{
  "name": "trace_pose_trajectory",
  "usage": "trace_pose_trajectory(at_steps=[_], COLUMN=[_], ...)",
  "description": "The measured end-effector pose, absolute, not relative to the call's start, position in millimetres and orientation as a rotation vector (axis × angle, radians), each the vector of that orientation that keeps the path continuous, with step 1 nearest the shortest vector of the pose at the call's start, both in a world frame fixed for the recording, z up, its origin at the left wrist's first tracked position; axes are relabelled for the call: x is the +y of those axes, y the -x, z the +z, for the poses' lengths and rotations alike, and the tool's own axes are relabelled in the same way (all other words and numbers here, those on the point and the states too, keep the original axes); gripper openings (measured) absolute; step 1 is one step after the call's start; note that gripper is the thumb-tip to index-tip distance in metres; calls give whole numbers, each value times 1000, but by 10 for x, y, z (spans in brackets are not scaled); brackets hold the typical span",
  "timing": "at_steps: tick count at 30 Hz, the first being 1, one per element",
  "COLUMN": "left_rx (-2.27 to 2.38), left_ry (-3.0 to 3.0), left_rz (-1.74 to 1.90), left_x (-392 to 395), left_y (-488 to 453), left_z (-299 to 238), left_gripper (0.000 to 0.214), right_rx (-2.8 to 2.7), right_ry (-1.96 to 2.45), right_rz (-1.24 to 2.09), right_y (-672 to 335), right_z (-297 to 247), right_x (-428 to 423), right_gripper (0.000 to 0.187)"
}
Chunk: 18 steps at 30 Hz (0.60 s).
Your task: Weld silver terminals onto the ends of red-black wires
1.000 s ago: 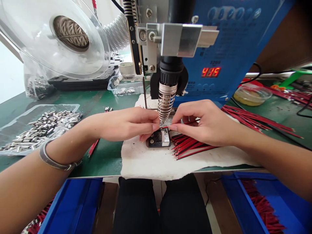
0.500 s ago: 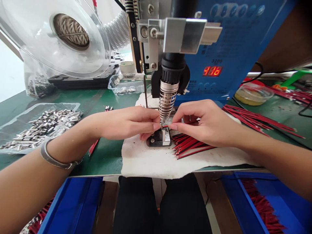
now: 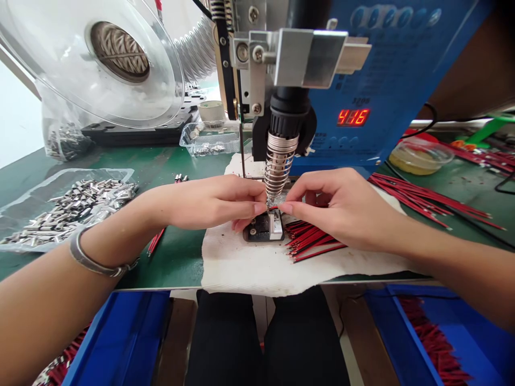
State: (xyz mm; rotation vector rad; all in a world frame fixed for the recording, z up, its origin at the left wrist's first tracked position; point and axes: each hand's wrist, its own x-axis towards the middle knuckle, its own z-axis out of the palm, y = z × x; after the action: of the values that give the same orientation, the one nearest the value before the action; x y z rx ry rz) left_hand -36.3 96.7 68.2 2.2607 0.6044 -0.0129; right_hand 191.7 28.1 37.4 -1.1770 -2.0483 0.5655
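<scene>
My left hand point(image 3: 219, 203) is closed in a pinch at the left of the soldering iron's tip; whatever lies between its fingertips is hidden. From the other side my right hand point(image 3: 338, 209) pinches a red and black wire point(image 3: 274, 207), its end right under the tip. The soldering iron point(image 3: 280, 166), wrapped in a wire spring, points down between both hands. Below the fingertips sits a small black fixture with a silver block point(image 3: 275, 225). A bundle of red and black wires point(image 3: 308, 241) lies under my right hand on a white cloth point(image 3: 241, 268).
At left, a clear tray point(image 3: 116, 174) holds many small metal cylinders. A blue soldering machine point(image 3: 386, 91) with a red display stands behind. More wires point(image 3: 430, 201) and a round clear dish point(image 3: 422, 156) are at right. Blue bins point(image 3: 132, 327) sit below the table edge.
Both hands keep almost the same pose at the tip. The whole view has shifted slightly, and my right hand's knuckles sit a little lower.
</scene>
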Motion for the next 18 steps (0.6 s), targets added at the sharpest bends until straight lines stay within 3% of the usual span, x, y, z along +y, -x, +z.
trace_pose_trajectory(at_steps=[18], left_rx=[592], left_ry=[-2256], left_rz=[7], left_x=[970], left_y=[361], left_z=[686], left_gripper=[19], right_rx=[-2024], right_ry=[1231], right_rz=[544], right_y=[-1896], right_z=[388], right_x=[256], right_gripper=[17])
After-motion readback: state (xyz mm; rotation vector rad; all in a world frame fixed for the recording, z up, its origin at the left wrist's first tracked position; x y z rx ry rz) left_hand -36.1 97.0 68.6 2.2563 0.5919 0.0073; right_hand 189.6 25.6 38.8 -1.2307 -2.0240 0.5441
